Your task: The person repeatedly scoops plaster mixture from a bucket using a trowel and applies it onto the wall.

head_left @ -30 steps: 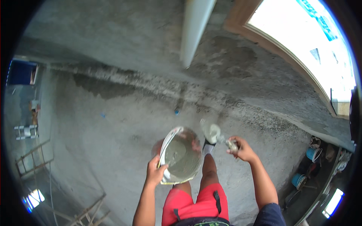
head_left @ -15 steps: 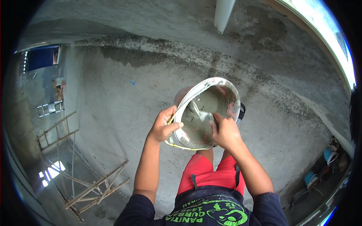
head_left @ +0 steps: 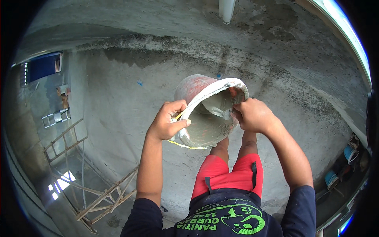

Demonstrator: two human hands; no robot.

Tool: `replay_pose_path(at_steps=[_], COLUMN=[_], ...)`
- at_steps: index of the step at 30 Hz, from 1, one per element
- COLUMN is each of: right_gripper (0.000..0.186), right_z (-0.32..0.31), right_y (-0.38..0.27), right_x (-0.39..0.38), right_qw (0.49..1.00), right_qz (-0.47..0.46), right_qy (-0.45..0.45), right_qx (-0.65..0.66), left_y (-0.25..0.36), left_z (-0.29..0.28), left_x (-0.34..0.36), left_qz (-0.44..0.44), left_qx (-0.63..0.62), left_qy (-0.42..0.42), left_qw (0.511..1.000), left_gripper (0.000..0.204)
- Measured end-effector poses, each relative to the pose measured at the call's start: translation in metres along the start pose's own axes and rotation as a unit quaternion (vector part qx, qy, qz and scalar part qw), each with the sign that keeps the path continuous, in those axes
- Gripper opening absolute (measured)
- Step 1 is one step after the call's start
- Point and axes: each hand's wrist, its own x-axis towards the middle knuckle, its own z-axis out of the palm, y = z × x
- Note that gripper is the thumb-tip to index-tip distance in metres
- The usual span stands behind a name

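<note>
A reddish bucket (head_left: 193,87) with a whitish, mortar-caked rim is held tilted in front of me, its mouth turned toward me. Closed over the left side of the rim is my left hand (head_left: 171,120), thumb on the front of the lip. A yellow bucket handle (head_left: 185,146) hangs below that hand. Wet grey mortar (head_left: 207,128) coats the inside. My right hand (head_left: 254,115) is closed at the right of the mouth, gripping a mortar-smeared trowel (head_left: 215,109) whose pale blade lies inside the bucket. The grip itself is hidden by my fingers.
Wooden trestle scaffolding (head_left: 106,199) stands at lower left, near a folded metal ladder (head_left: 56,117). Blue-and-white buckets (head_left: 331,179) line the right side. A rough grey plastered wall (head_left: 130,87) lies beyond. A white tube (head_left: 227,11) shows at the top.
The bucket has tipped further and risen slightly, showing more of its outer side. My right hand has moved up and right with the trowel, toward the rim. My left hand keeps its grip.
</note>
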Motion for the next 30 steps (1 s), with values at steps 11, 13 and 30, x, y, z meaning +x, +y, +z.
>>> replay_pose_path(at_steps=[11, 13, 30], right_gripper=[0.023, 0.027, 0.037], right_z=[0.026, 0.025, 0.031], right_y=[0.010, 0.007, 0.113], right_x=[0.017, 0.012, -0.077], right_qw=[0.985, 0.972, 0.691], right_qz=[-0.059, -0.059, 0.089], right_qy=[-0.045, -0.048, -0.052], right_qx=[0.157, 0.221, 0.715], left_y=[0.013, 0.013, -0.010], left_z=[0.018, 0.017, 0.053], left_x=[0.022, 0.022, 0.063], left_qz=[0.058, 0.055, 0.074], left_qx=[0.049, 0.039, -0.133], left_qy=[-0.019, -0.019, 0.058], left_qw=[0.997, 0.998, 0.987], left_gripper=[0.017, 0.017, 0.018])
